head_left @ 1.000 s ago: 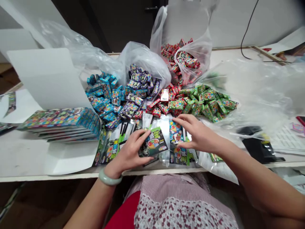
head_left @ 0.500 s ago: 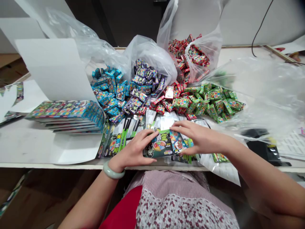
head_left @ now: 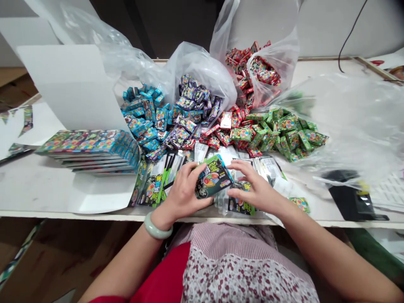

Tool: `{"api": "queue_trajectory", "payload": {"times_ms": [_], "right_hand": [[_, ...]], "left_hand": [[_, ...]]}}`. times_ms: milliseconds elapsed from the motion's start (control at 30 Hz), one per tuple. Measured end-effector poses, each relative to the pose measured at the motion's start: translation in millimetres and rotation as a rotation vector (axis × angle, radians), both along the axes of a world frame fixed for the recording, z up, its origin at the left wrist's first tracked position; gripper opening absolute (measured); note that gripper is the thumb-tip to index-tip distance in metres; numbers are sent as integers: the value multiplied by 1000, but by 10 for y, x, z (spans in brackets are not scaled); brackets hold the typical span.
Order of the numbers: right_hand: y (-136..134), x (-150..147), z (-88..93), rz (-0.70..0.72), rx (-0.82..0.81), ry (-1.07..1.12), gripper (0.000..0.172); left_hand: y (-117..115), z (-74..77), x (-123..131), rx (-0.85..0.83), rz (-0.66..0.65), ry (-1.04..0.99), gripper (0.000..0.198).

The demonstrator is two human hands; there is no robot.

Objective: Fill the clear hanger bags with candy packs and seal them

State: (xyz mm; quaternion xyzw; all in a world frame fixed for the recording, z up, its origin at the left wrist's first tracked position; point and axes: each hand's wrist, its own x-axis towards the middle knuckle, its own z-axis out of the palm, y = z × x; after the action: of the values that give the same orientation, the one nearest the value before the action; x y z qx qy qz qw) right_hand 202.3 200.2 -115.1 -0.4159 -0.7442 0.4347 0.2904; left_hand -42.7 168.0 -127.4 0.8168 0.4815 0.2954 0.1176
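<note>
My left hand (head_left: 186,189), with a pale bangle at the wrist, grips a dark printed packet (head_left: 213,177) by its left side, tilted over the table's front. Fingers apart, my right hand (head_left: 252,185) is beside the packet's right edge and holds nothing that I can see. Flat printed pouches (head_left: 153,187) lie under and around both hands. Behind them are heaps of small boxes: blue (head_left: 139,124), purple (head_left: 189,99), red (head_left: 224,136) and green (head_left: 287,130).
At the left, stacked rows of boxes (head_left: 91,145) stand in an open white carton (head_left: 72,90). Clear plastic bags (head_left: 202,63) surround the heaps. A black object (head_left: 345,202) lies at the right, near the table's front edge (head_left: 63,216).
The packet has tilted upward at its right side in my left hand. My right hand has come off it, and the blue end it covered now shows only as a thin edge.
</note>
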Motion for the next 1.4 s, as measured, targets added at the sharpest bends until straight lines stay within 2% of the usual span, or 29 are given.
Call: {"api": "queue_trajectory", "payload": {"times_ms": [67,133,233,300,367,600,767,833,967,1033,1100,1167,1233,1300,1400], "right_hand": [[-27,-45,-29,-34,-134,146,41],[5,-47,3,-62,-147,179,34],[91,26,100,-50,8,47,28],[122,79,130,-4,93,-46,30],[111,110,110,39,113,-94,33],[-10,116,2,146,34,-128,33],[-33,110,-8,194,32,-151,32],[-87,82,-71,99,38,-90,32],[-251,-8,-287,-280,-38,238,44],[-319,-52,-383,-380,-88,324,41],[-356,-80,-431,-416,-69,294,32],[-355,-78,-422,-378,11,191,26],[-319,-51,-369,-274,113,89,22],[-257,-15,-296,-194,200,44,16],[-157,13,-206,-219,150,121,11]], "left_hand": [[7,26,71,-13,4,-100,85],[29,17,164,-94,4,-308,70],[58,-75,318,-278,33,-682,41],[53,-161,399,-364,42,-842,37],[23,-238,436,-403,40,-918,38],[-161,-384,337,-470,-22,-870,52],[-190,-377,278,-460,-58,-780,46],[-175,-365,243,-462,-51,-758,43],[-149,-379,175,-482,-26,-750,44],[-139,-384,167,-500,-38,-764,44],[-122,-360,185,-513,-43,-792,42],[-91,-305,227,-479,-11,-817,32],[-52,-236,287,-401,38,-833,16],[-14,-177,355,-335,69,-846,10],[22,-137,428,-339,85,-915,7]]}}
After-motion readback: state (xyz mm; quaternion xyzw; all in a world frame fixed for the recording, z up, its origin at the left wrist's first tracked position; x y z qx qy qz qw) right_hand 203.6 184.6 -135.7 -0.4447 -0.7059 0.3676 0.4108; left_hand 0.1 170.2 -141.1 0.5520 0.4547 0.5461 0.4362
